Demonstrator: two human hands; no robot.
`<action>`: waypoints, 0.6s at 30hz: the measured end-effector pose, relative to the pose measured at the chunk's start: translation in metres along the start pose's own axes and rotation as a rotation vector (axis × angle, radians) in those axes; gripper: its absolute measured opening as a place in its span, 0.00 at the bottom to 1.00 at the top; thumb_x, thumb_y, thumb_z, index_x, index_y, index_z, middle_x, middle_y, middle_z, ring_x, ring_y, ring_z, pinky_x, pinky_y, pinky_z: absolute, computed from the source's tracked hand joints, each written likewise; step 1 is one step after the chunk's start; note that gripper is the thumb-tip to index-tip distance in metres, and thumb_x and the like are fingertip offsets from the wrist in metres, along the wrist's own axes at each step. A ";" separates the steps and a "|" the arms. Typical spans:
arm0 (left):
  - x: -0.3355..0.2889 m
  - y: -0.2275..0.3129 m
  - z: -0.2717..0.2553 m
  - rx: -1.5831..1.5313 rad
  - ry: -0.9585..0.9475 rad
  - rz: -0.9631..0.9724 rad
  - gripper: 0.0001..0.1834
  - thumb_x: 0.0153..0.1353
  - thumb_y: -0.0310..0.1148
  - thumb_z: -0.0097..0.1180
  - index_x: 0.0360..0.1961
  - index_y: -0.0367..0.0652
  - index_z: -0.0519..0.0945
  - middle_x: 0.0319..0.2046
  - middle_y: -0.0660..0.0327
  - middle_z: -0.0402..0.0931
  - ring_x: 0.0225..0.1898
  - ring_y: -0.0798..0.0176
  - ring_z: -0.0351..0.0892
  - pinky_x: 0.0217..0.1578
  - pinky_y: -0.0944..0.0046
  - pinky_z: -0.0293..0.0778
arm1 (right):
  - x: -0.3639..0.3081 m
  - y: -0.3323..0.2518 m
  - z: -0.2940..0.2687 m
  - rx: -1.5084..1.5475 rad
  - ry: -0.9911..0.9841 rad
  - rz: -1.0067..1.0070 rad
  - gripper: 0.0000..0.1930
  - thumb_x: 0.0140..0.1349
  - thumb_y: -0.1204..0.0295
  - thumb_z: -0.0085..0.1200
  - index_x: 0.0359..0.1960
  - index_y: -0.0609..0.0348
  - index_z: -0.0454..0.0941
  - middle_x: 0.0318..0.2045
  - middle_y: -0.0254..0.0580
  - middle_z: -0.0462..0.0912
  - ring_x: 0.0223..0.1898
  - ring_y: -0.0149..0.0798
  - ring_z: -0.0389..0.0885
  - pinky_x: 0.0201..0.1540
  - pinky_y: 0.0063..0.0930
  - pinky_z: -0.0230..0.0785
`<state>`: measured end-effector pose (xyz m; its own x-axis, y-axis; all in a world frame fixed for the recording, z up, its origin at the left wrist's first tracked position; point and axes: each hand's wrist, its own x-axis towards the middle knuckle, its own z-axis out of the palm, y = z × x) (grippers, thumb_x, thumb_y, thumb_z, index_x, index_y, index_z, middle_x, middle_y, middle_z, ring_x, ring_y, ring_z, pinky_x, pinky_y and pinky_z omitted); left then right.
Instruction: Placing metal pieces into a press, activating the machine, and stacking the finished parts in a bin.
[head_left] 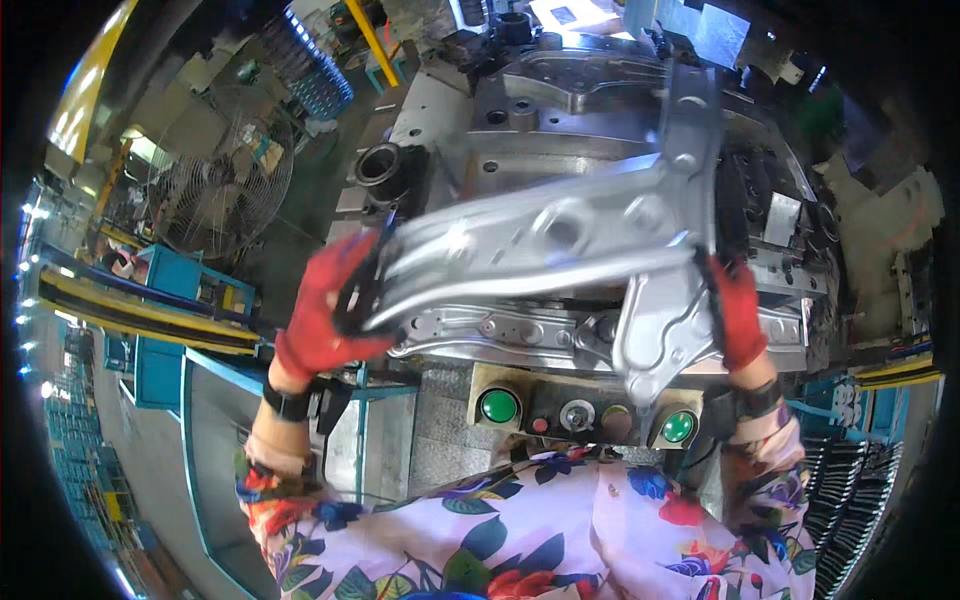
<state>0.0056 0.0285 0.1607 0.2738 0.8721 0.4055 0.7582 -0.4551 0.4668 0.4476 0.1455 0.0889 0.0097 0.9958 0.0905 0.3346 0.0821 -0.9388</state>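
Observation:
A large silver stamped sheet-metal part (560,228), with a long ribbed arm, an upright arm and a rounded lower lobe, is held up tilted over the press die (540,150). My left hand (330,305), in a red glove, grips its left end. At the right edge of the part, my gloved right hand (738,312) is closed on it, some fingers hidden behind the metal. Below the held part, a second silver stamped piece (495,330) lies along the near edge of the die, partly covered from view.
A control box (590,378) with two green buttons stands between me and the die. A round guide post (378,170) rises at the die's left. Teal metal frames (195,450) and a caged fan (220,175) are at left; dark racked parts (845,500) are at lower right.

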 end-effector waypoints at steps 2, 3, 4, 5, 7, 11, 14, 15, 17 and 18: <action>-0.038 0.002 -0.003 0.092 -0.175 -0.124 0.48 0.28 0.41 0.68 0.56 0.40 0.64 0.52 0.48 0.65 0.52 0.47 0.64 0.53 0.55 0.58 | 0.027 -0.005 -0.012 0.144 -0.010 0.013 0.18 0.57 0.69 0.50 0.47 0.67 0.70 0.39 0.49 0.75 0.36 0.37 0.73 0.40 0.29 0.64; -0.046 0.005 0.003 0.057 -0.195 -0.143 0.48 0.28 0.43 0.67 0.57 0.41 0.65 0.52 0.48 0.65 0.51 0.46 0.65 0.52 0.55 0.58 | 0.056 0.038 -0.043 -0.066 -0.012 -0.116 0.17 0.58 0.70 0.48 0.48 0.67 0.69 0.40 0.49 0.75 0.36 0.37 0.74 0.40 0.29 0.65; -0.059 -0.007 0.013 0.098 -0.250 -0.169 0.48 0.28 0.44 0.67 0.57 0.45 0.65 0.51 0.48 0.65 0.50 0.46 0.65 0.51 0.54 0.59 | 0.071 0.039 -0.046 -0.066 -0.006 -0.217 0.17 0.58 0.71 0.46 0.48 0.66 0.69 0.40 0.47 0.75 0.36 0.37 0.74 0.40 0.30 0.65; -0.070 -0.014 0.023 0.130 -0.273 -0.169 0.48 0.27 0.45 0.66 0.57 0.46 0.65 0.51 0.48 0.65 0.50 0.46 0.65 0.51 0.53 0.59 | 0.085 0.031 -0.042 -0.063 -0.007 -0.321 0.17 0.58 0.72 0.45 0.48 0.65 0.69 0.39 0.46 0.76 0.36 0.37 0.74 0.39 0.30 0.65; -0.083 -0.032 0.045 0.221 -0.332 -0.163 0.48 0.28 0.47 0.65 0.57 0.51 0.64 0.50 0.48 0.64 0.50 0.45 0.64 0.51 0.49 0.58 | 0.106 0.007 -0.032 -0.137 0.006 -0.339 0.15 0.58 0.71 0.44 0.47 0.62 0.70 0.37 0.44 0.77 0.35 0.35 0.74 0.38 0.29 0.66; -0.080 -0.076 0.090 0.239 -0.430 -0.111 0.48 0.29 0.51 0.64 0.57 0.51 0.64 0.53 0.46 0.61 0.53 0.42 0.60 0.54 0.47 0.54 | 0.151 -0.014 -0.019 -0.223 0.041 -0.320 0.15 0.60 0.67 0.42 0.47 0.60 0.70 0.38 0.38 0.75 0.37 0.31 0.73 0.39 0.27 0.66; -0.067 -0.098 0.115 0.193 -0.450 -0.094 0.48 0.29 0.51 0.64 0.58 0.51 0.63 0.54 0.46 0.60 0.53 0.42 0.60 0.54 0.46 0.53 | 0.184 0.002 -0.026 -0.321 0.035 -0.322 0.17 0.62 0.64 0.41 0.49 0.59 0.68 0.41 0.33 0.74 0.39 0.29 0.72 0.41 0.25 0.65; -0.066 -0.105 0.122 0.200 -0.487 -0.102 0.48 0.30 0.50 0.63 0.58 0.52 0.62 0.54 0.46 0.60 0.54 0.41 0.59 0.54 0.45 0.53 | 0.189 0.004 -0.020 -0.127 0.065 -0.276 0.15 0.60 0.65 0.44 0.46 0.59 0.70 0.38 0.34 0.75 0.37 0.30 0.73 0.39 0.26 0.66; -0.064 -0.117 0.136 0.193 -0.507 -0.072 0.48 0.30 0.50 0.63 0.58 0.52 0.62 0.54 0.45 0.60 0.54 0.41 0.58 0.54 0.45 0.54 | 0.204 0.009 -0.013 0.248 0.070 -0.151 0.14 0.59 0.65 0.47 0.42 0.59 0.72 0.35 0.35 0.76 0.35 0.32 0.75 0.37 0.27 0.67; -0.064 -0.122 0.139 0.194 -0.513 -0.054 0.47 0.31 0.50 0.63 0.58 0.52 0.62 0.54 0.45 0.60 0.54 0.41 0.58 0.54 0.45 0.54 | 0.211 0.013 -0.015 0.424 0.045 -0.073 0.14 0.59 0.64 0.47 0.42 0.58 0.73 0.35 0.35 0.76 0.35 0.32 0.75 0.38 0.29 0.67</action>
<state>-0.0218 0.0533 -0.0314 0.4483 0.8910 -0.0724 0.8609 -0.4085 0.3032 0.4681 0.3564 0.1007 0.0448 0.9849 0.1670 -0.0810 0.1702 -0.9821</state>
